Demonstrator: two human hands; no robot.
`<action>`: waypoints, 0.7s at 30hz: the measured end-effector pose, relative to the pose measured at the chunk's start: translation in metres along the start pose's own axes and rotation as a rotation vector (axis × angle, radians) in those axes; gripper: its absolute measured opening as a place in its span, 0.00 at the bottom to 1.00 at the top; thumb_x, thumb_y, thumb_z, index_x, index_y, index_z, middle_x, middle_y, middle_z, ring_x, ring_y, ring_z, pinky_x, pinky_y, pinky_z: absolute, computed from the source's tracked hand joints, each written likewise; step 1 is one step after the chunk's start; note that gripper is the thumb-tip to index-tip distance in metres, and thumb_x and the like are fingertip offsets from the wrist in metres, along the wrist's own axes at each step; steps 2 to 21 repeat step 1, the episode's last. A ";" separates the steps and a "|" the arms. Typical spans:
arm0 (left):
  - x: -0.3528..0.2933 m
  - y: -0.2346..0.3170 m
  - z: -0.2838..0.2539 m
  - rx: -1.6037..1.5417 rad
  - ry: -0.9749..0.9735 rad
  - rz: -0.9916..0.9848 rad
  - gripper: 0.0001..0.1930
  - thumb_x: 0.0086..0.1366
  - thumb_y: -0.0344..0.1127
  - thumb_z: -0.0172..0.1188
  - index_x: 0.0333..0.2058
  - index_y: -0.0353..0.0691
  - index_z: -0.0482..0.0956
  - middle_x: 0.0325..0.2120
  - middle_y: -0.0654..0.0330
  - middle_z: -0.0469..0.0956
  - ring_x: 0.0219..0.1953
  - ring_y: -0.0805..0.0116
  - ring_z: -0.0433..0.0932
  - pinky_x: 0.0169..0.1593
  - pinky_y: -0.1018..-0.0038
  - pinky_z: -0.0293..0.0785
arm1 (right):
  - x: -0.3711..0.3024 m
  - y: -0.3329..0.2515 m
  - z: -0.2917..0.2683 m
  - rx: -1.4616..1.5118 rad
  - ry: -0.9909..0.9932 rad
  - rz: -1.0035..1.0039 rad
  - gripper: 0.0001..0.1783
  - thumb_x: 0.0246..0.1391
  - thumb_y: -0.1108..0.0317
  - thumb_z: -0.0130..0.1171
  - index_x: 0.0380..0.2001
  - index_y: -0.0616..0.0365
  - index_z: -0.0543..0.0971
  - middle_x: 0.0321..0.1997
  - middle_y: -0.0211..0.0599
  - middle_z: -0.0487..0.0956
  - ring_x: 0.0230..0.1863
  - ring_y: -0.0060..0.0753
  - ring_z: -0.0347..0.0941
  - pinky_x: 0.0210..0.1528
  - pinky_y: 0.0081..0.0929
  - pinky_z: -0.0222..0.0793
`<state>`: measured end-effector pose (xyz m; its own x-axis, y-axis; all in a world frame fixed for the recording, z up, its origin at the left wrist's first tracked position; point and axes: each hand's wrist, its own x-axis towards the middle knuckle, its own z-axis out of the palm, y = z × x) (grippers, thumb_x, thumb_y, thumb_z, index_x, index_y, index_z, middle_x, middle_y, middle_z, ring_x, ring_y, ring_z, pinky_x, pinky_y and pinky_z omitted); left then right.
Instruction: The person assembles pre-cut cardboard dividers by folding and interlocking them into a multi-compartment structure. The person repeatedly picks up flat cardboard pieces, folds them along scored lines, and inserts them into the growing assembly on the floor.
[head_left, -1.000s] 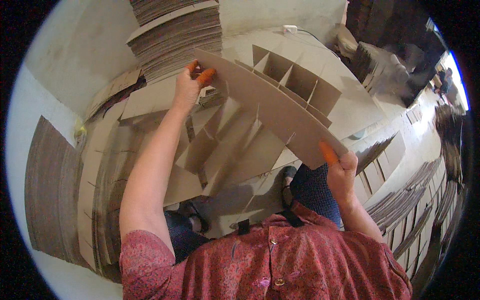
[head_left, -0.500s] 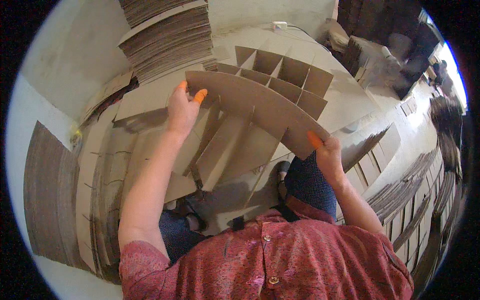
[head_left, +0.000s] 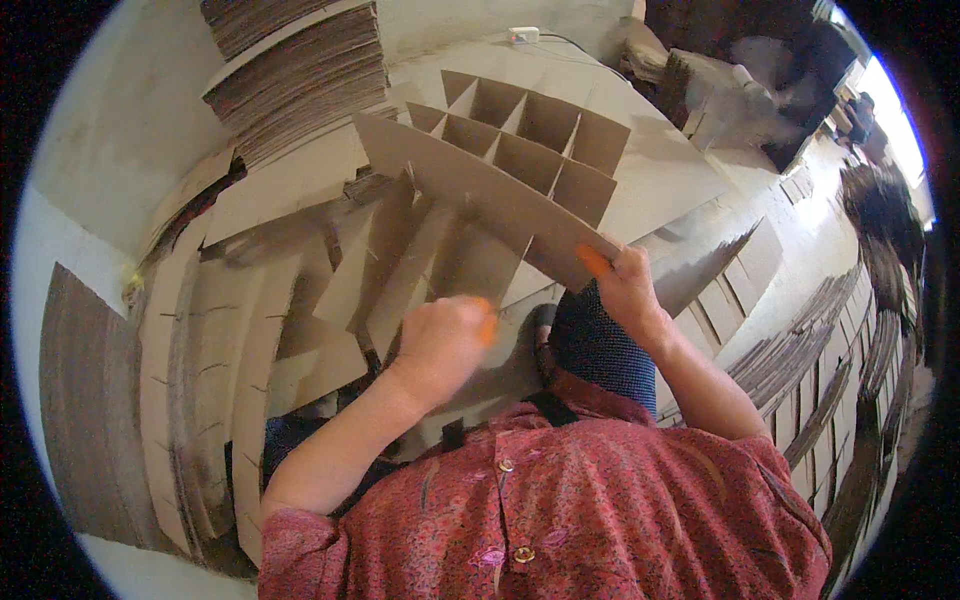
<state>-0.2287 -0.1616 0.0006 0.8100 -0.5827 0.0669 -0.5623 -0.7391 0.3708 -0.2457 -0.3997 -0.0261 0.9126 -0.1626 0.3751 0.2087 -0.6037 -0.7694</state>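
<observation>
A long cardboard strip slants across the middle, with slotted cross strips on its near side. Beyond it a cardboard divider grid with open square cells joins up. My right hand pinches the strip's right end between thumb and fingers; an orange finger cover shows. My left hand is off the strip and closed, in front of the near cross strips. Orange covers show on its fingertips, slightly blurred. Whether a cross strip's edge is between its fingers is hidden.
Tall stacks of flat cardboard stand at the back left. More slotted strips lie in rows on the left, and bundles of slotted strips on the right. A white plug box with a cable lies on the far table surface.
My left hand has let go of the long strip's left end and come down toward me, closing. My right hand keeps its hold. The view has shifted slightly.
</observation>
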 end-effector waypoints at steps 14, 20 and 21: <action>0.002 -0.001 0.000 0.016 -0.007 -0.004 0.16 0.54 0.45 0.59 0.36 0.39 0.78 0.31 0.48 0.77 0.32 0.52 0.77 0.35 0.62 0.72 | -0.002 0.002 -0.003 -0.005 0.005 0.007 0.09 0.52 0.71 0.55 0.36 0.64 0.77 0.28 0.48 0.79 0.27 0.21 0.68 0.31 0.27 0.68; 0.002 -0.001 0.000 0.016 -0.007 -0.004 0.16 0.54 0.45 0.59 0.36 0.39 0.78 0.31 0.48 0.77 0.32 0.52 0.77 0.35 0.62 0.72 | -0.002 0.002 -0.003 -0.005 0.005 0.007 0.09 0.52 0.71 0.55 0.36 0.64 0.77 0.28 0.48 0.79 0.27 0.21 0.68 0.31 0.27 0.68; 0.002 -0.001 0.000 0.016 -0.007 -0.004 0.16 0.54 0.45 0.59 0.36 0.39 0.78 0.31 0.48 0.77 0.32 0.52 0.77 0.35 0.62 0.72 | -0.002 0.002 -0.003 -0.005 0.005 0.007 0.09 0.52 0.71 0.55 0.36 0.64 0.77 0.28 0.48 0.79 0.27 0.21 0.68 0.31 0.27 0.68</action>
